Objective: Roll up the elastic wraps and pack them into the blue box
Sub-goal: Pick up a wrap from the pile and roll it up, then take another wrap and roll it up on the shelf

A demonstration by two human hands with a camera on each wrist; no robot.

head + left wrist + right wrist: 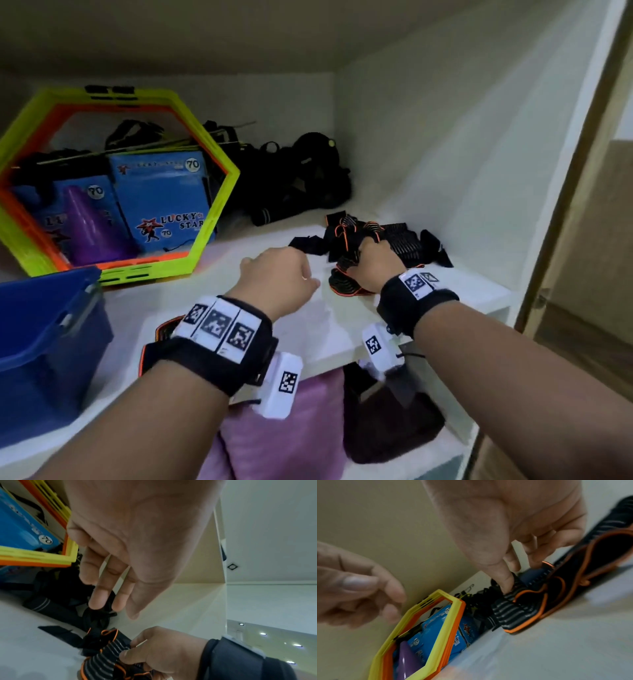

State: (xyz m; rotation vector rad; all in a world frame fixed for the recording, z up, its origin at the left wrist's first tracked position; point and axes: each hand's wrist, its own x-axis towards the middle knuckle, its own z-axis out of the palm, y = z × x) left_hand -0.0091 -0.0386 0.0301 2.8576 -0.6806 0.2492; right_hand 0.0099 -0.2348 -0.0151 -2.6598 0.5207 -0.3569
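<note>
A tangled pile of black elastic wraps (400, 240) with orange trim lies at the right of the white shelf (212, 294). My right hand (363, 260) rests on the pile; thumb and fingers pinch a grey-striped wrap (513, 612), also seen in the left wrist view as the striped wrap (106, 654). My left hand (308, 275) hovers just left of the pile, fingers (99, 599) relaxed and holding nothing. The blue box (44, 342) stands at the shelf's front left. Another orange-trimmed wrap (164, 329) peeks out under my left wrist.
Yellow and orange hexagon rings (219, 192) lean at the back left, framing blue cartons (161, 192) and a purple cone (89, 226). Black straps and gear (301, 178) fill the back corner. The cabinet wall (445, 154) stands close on the right. Purple cloth (291, 428) lies on the lower shelf.
</note>
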